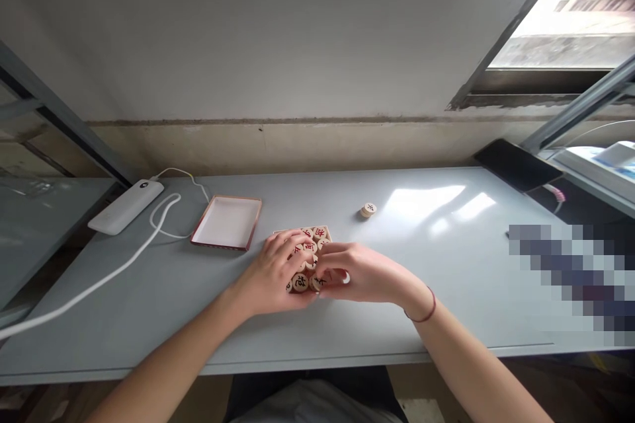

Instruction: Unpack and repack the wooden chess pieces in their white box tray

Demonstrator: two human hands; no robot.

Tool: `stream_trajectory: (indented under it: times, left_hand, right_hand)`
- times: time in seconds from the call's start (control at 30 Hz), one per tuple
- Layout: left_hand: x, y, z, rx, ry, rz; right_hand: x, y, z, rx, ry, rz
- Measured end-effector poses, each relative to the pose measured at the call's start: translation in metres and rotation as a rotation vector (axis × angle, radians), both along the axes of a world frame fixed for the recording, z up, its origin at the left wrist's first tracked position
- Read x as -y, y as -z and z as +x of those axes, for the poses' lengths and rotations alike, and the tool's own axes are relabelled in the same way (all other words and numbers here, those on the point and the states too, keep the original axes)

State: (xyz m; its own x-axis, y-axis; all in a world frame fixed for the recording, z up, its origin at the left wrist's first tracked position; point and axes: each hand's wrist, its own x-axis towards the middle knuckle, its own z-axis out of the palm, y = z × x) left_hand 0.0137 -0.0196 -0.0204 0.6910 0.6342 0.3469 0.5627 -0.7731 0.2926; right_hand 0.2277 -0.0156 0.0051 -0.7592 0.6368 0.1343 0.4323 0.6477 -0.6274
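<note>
A small square box (pixel 329 234) full of round wooden Chinese chess pieces (pixel 309 246) sits on the desk in front of me. Red characters mark some pieces and black characters mark others. My left hand (pixel 278 271) grips the box from the left, its fingers lying over the far side and its thumb along the near edge. At the near right corner my right hand (pixel 364 271) is bent into a pinch on a chess piece (pixel 318 283), which the fingers partly cover. Beyond the box stand a few stacked chess pieces (pixel 368 209), the top one facing up.
The shallow box lid (pixel 225 221) lies open side up at the left. A white power bank (pixel 126 206) with a white cable (pixel 114 284) is farther left. A dark flat object (pixel 518 164) rests at the back right. Behind the grey desk (pixel 426 324) rises a wall.
</note>
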Motion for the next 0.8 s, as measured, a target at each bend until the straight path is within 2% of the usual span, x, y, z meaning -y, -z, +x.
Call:
stream_trajectory:
  times: [0.13,0.2,0.27,0.37,0.43,0.5,0.63,0.73,0.8]
  left_hand:
    - [0.0,0.0,-0.001,-0.014,0.002,0.009]
    - [0.002,0.0,0.001,-0.036,0.006,0.019]
    - [0.006,0.0,0.004,-0.071,0.033,0.038]
    - [0.011,0.002,0.011,-0.148,0.093,0.077]
    - [0.013,0.004,0.015,-0.192,0.103,0.105]
    - [0.014,0.007,0.018,-0.209,0.09,0.135]
    - [0.012,0.01,0.017,-0.205,0.067,0.166]
    - [0.01,0.009,0.016,-0.186,0.05,0.172]
    - [0.01,0.007,0.015,-0.146,0.044,0.17]
  right_hand:
    - [-0.001,0.0,-0.002,-0.016,-0.01,0.018]
    - [-0.006,0.0,0.004,-0.061,0.067,0.022]
    - [-0.015,0.003,0.015,-0.079,0.266,0.093]
    - [-0.033,0.015,0.036,0.046,0.669,0.311]
    - [-0.045,0.027,0.049,0.193,0.811,0.386]
    - [-0.055,0.039,0.058,0.286,0.841,0.38]
    - [-0.067,0.053,0.064,0.299,0.781,0.251]
    - [-0.067,0.053,0.063,0.248,0.78,0.178]
    - [-0.063,0.048,0.059,0.147,0.788,0.134]
